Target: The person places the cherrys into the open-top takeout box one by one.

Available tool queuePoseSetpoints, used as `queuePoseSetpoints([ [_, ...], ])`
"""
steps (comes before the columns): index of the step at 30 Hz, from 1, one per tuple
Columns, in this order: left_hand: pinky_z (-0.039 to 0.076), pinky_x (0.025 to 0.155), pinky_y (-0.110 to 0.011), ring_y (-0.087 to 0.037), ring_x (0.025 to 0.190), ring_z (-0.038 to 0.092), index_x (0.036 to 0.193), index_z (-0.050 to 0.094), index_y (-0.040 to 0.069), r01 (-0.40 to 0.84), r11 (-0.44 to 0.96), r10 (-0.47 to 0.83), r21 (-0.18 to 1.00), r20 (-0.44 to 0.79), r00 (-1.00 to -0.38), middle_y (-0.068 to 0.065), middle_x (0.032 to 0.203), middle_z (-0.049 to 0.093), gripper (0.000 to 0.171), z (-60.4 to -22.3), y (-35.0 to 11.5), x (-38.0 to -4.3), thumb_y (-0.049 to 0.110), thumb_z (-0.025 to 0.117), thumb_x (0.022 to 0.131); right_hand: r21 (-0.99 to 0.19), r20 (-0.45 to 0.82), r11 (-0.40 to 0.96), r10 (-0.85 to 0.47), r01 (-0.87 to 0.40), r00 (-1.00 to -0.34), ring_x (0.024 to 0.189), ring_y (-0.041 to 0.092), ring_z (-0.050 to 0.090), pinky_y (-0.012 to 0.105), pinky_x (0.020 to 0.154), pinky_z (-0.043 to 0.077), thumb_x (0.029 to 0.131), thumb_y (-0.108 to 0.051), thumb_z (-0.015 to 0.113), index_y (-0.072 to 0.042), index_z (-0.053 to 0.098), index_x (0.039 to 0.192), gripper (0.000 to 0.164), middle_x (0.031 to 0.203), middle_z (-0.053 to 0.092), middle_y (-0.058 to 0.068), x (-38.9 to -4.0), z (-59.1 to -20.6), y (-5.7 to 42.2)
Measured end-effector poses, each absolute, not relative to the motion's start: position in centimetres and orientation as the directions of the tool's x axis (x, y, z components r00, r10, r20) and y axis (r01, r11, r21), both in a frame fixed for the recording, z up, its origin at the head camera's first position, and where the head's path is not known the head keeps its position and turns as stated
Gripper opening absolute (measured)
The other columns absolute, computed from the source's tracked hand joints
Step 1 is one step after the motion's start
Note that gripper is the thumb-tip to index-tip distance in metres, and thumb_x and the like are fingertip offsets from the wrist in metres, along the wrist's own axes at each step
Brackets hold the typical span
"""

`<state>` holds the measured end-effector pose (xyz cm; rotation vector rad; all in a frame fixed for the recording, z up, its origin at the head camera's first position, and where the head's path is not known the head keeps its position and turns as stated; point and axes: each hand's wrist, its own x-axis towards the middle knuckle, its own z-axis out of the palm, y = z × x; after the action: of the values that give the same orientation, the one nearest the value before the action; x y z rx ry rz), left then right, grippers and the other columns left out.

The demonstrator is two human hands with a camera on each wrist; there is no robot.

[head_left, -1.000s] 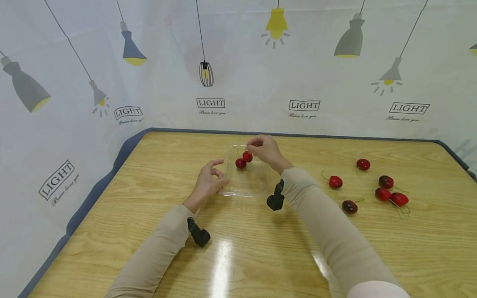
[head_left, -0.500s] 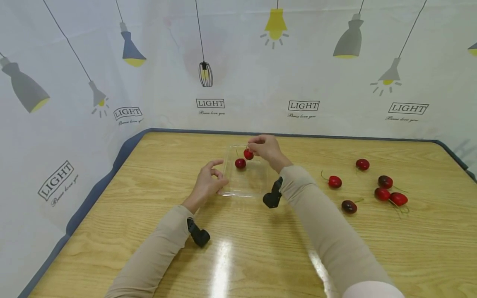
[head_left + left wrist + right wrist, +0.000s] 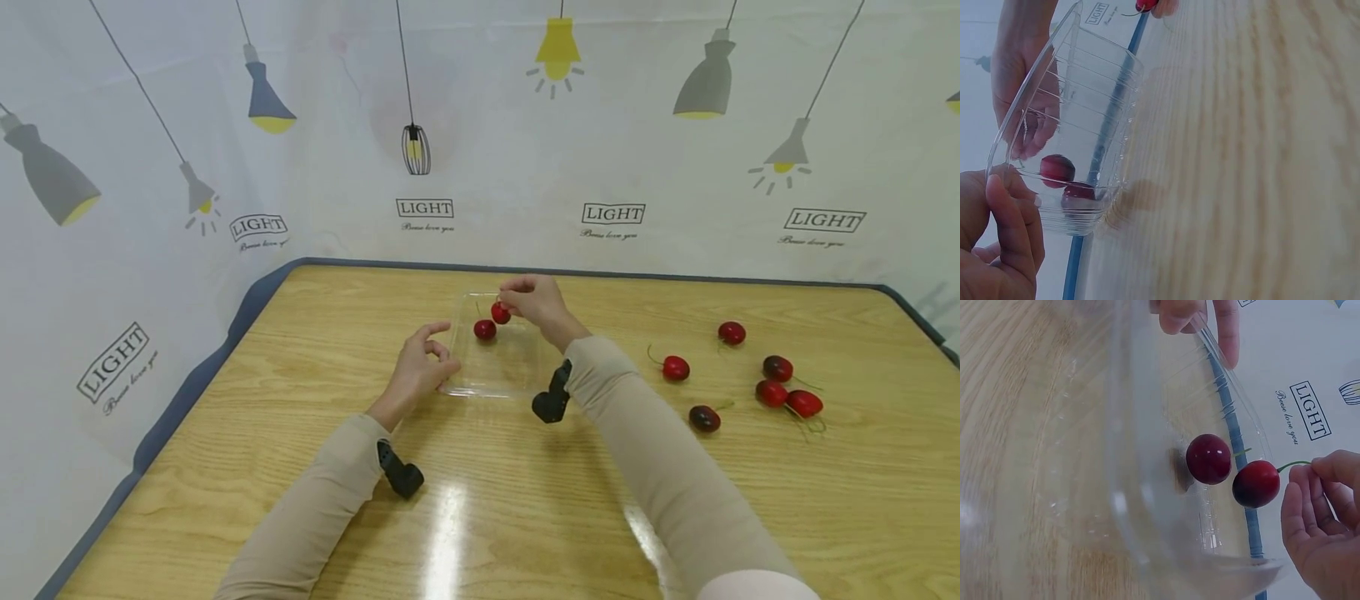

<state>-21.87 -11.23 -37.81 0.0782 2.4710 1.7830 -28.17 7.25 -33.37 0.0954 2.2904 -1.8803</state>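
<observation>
A white backdrop point(image 3: 495, 167) printed with hanging lamps and the word LIGHT stands behind the wood-grained surface point(image 3: 570, 500) I work on. On it, in front of me, sits a clear plastic box point(image 3: 480, 392), and inside that, toward the far end, one dark red cherry point(image 3: 1209, 459) rests.

My left hand point(image 3: 418, 367) pinches the box's rim at the left side, thumb and finger on either face of the thin wall. My right hand point(image 3: 536, 300) has a second cherry point(image 3: 1256, 484), red with a dark patch, by its green stem point(image 3: 1292, 464), gripped between thumb and finger. The fruit hangs just beside the first and a little higher; I can't tell whether the two touch.

I take the step in hand to be setting this second cherry down in the box. The next move, as I judge it, calls for easing it lower until it sits on the box floor, then parting my fingers from the stem without tugging it back up. The box looks light enough to slide, so my left grip should hold firm. To my right, six loose cherries point(image 3: 771, 393) lie on the surface, not yet boxed.
</observation>
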Motion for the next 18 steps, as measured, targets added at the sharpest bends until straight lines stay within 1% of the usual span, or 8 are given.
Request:
queuePoseSetpoints([
  [4, 0.039, 0.039, -0.023, -0.009, 0.039, 0.04, 0.129, 0.04, 0.007, -0.013, 0.325, 0.095, 0.946, -0.046, -0.994, -0.004, 0.068, 0.046, 0.06, -37.75, -11.12, -21.81, -0.005, 0.058, 0.073, -0.966, -0.168, 0.208, -0.067, 0.151, -0.984, 0.079, 0.015, 0.056, 0.027, 0.077, 0.048, 0.083, -0.005, 0.056, 0.004, 0.058, 0.101, 0.02, 0.092, 0.056, 0.009, -28.24, -33.56, 7.34],
  [11, 0.039, 0.039, -0.023, -0.009, 0.039, 0.04, 0.129, 0.04, 0.007, -0.013, 0.328, 0.093, 0.944, -0.046, -0.995, -0.004, 0.067, 0.047, 0.06, -37.79, -11.12, -21.84, -0.005, 0.058, 0.073, -0.968, -0.173, 0.201, -0.084, 0.154, -0.981, 0.08, 0.016, 0.056, 0.031, 0.081, 0.047, 0.084, -0.004, 0.054, 0.004, 0.058, 0.101, 0.019, 0.092, 0.055, 0.01, -28.21, -33.62, 7.25],
  [18, 0.039, 0.039, -0.023, -0.009, 0.039, 0.04, 0.129, 0.04, 0.007, -0.009, 0.33, 0.097, 0.944, -0.044, -0.994, -0.004, 0.068, 0.047, 0.06, -37.83, -11.15, -21.83, -0.004, 0.058, 0.073, -0.966, -0.171, 0.209, -0.086, 0.15, -0.982, 0.078, 0.016, 0.056, 0.027, 0.075, 0.048, 0.084, -0.002, 0.054, 0.005, 0.059, 0.1, 0.018, 0.089, 0.056, 0.008, -28.1, -33.66, 7.11],
])
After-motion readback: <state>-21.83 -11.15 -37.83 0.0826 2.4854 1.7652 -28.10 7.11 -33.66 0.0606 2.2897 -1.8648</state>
